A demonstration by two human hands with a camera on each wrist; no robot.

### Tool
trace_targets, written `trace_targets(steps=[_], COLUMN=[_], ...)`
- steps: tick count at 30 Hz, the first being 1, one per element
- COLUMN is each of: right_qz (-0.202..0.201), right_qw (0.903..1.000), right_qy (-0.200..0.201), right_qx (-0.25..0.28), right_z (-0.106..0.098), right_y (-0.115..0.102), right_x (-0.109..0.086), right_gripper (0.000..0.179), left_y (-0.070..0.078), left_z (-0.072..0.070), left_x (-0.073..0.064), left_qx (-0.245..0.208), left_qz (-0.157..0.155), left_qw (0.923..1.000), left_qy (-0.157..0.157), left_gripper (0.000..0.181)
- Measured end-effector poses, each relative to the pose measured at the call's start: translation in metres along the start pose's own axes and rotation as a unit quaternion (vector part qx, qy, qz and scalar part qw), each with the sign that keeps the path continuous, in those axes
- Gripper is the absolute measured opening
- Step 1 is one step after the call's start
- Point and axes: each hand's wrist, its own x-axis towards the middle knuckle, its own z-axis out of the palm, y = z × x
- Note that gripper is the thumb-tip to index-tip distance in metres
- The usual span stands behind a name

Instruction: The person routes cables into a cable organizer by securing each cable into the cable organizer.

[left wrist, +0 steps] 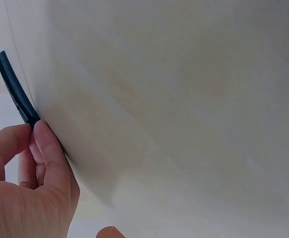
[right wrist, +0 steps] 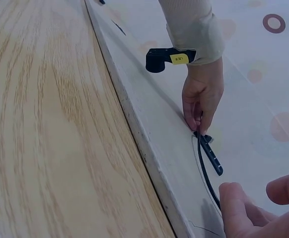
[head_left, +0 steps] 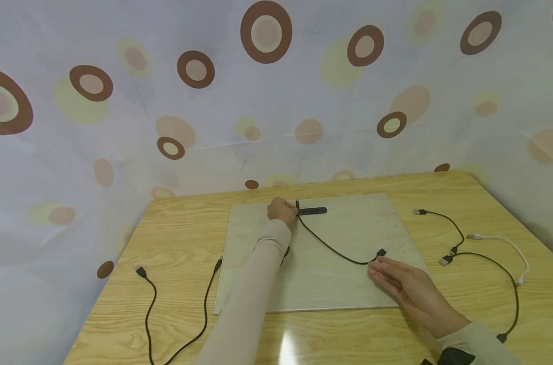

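With its thumb and fingertips, my left hand (head_left: 282, 210) pinches a thin black USB cable (head_left: 327, 247) at the left end of a black slotted strip (head_left: 314, 211). The strip lies near the far edge of a pale board (head_left: 340, 289); in the right wrist view its notches (right wrist: 213, 157) show along one side. One small plug (head_left: 297, 204) pokes out beyond the left fingers. From there the cable curves right to a larger plug (head_left: 381, 252). Beside that plug, my right hand (head_left: 415, 291) has fairly straight fingers, with thumb and fingers apart in the right wrist view.
On the wooden table (head_left: 189, 228), another black cable (head_left: 147, 319) lies left of the board. To the right are a short black cable (head_left: 452, 223), a longer black cable (head_left: 514, 279) and a white cable (head_left: 509, 243). A patterned sheet (head_left: 276, 111) hangs behind.
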Motion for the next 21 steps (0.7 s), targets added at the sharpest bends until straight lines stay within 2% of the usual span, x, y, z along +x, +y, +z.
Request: trace_targets(steps=[4, 7, 11, 13, 16, 18, 21], right_qz=[0.003, 0.007, 0.012, 0.013, 0.013, 0.016, 0.019], right_qw=[1.0000, 0.9999, 0.9995, 0.9992, 0.9992, 0.9992, 0.9990], right_qy=[-0.004, -0.009, -0.017, -0.021, -0.027, -0.031, -0.033], right_qx=[0.003, 0.000, -0.025, -0.031, -0.025, -0.020, -0.026], right_z=[0.002, 0.002, 0.005, 0.007, 0.011, 0.014, 0.021], right_y=[0.001, -0.001, -0.003, -0.002, 0.001, 0.005, 0.010], right_x=[0.001, 0.001, 0.001, 0.002, 0.003, 0.004, 0.007], right_gripper=[0.070, 0.071, 0.069, 0.057, 0.035, 0.028, 0.036], left_y=[-0.001, 0.000, -0.003, -0.006, -0.013, -0.019, -0.028], left_z=[-0.002, -0.004, -0.006, -0.009, -0.022, -0.035, -0.061], left_x=[0.000, 0.001, 0.004, 0.006, 0.008, 0.007, 0.001], left_qx=[0.011, 0.021, 0.016, -0.010, -0.042, -0.060, -0.057], left_qz=[0.011, 0.021, 0.035, 0.038, 0.037, 0.038, 0.056], left_qw=[0.9998, 0.9991, 0.9968, 0.9942, 0.9851, 0.9769, 0.9674], left_qy=[-0.011, -0.031, -0.070, -0.100, -0.163, -0.201, -0.240], left_gripper=[0.010, 0.012, 0.017, 0.018, 0.021, 0.023, 0.027])
